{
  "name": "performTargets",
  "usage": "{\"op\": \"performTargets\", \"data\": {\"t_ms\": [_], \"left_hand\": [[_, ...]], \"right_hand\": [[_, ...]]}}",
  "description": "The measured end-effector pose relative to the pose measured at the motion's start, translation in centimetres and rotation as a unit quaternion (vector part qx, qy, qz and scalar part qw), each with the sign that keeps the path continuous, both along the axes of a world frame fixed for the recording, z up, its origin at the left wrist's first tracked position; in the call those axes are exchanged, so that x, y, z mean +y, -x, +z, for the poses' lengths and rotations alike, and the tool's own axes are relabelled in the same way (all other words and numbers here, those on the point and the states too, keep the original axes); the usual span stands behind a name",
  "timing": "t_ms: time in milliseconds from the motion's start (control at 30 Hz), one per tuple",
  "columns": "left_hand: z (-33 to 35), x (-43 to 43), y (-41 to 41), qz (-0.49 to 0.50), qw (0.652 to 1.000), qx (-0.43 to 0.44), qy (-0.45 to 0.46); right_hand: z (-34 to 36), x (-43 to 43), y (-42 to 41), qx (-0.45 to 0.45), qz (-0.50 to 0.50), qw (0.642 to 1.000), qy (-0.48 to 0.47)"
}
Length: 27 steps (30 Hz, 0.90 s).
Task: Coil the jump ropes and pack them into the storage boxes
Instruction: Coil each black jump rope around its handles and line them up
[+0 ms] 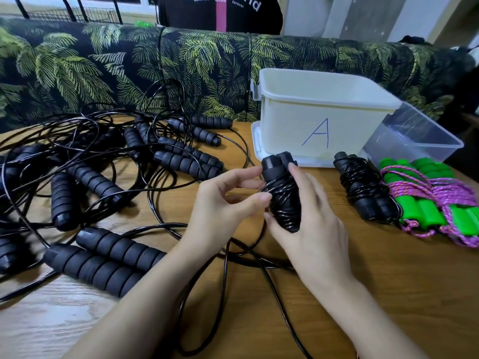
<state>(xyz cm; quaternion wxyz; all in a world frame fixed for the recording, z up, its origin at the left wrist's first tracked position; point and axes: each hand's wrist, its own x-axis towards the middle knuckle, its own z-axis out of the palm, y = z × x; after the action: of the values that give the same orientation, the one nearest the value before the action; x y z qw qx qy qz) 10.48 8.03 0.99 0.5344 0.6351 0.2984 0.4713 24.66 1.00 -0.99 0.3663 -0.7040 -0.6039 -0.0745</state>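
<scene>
A white opaque plastic storage box, straight-walled, with a blue letter A drawn on its front, stands open near the far edge of the wood-grain table. Just in front of this box, both hands are clamped on one black jump rope. The right hand wraps round its two ribbed foam handles, which are held side by side, and the left hand pinches the thin glossy cord against the windings already round them. The cord's loose tail runs from the bundle toward the near edge of the table. To the right of the box a clear plastic tub leans tilted against it. In front of the tub lie a finished black bundle, wound tight with cord, and, touching it on the side away from the box, green-handled ropes with braided pink-and-purple cord. Well to the left of the box, a tangle of loose black ropes covers that side of the table, with fat ringed handles and springy loops overlapping. Bare wood lies open in front of the box, under the forearms and toward the near right edge. Behind the box, palm-leaf fabric upholstery runs along the table's far edge, and a person in a black printed shirt stands beyond it.
</scene>
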Motion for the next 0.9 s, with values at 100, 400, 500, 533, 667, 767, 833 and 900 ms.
{"op": "performTargets", "data": {"t_ms": [100,400,500,533,667,767,833,900], "left_hand": [[0.3,0.4,0.3,-0.034,0.999,-0.013,0.005],[-0.6,1.9,0.8,-0.077,0.994,-0.027,0.070],[-0.4,1.5,0.6,-0.136,0.983,-0.069,0.106],[-0.4,1.4,0.6,-0.138,0.980,-0.087,0.115],[-0.4,1.3,0.2,-0.068,0.987,-0.109,0.097],[-0.2,1.1,0.0,-0.010,0.995,-0.082,0.055],[-0.1,1.0,0.3,-0.003,0.997,-0.068,0.041],[0.2,1.2,0.7,-0.008,0.998,-0.049,0.027]], "right_hand": [[0.1,0.0,-0.2,0.053,0.021,0.998,-0.040],[0.5,0.0,0.3,0.261,0.169,0.948,-0.062],[0.5,0.0,0.4,0.339,0.210,0.915,-0.055],[0.6,0.1,0.4,0.333,0.212,0.917,-0.058],[0.8,0.0,0.2,0.271,0.202,0.940,-0.038],[0.2,0.1,0.8,0.199,0.181,0.963,-0.019],[-0.1,0.3,0.9,0.204,0.183,0.962,-0.022],[0.3,0.3,0.5,0.266,0.206,0.942,-0.017]]}}
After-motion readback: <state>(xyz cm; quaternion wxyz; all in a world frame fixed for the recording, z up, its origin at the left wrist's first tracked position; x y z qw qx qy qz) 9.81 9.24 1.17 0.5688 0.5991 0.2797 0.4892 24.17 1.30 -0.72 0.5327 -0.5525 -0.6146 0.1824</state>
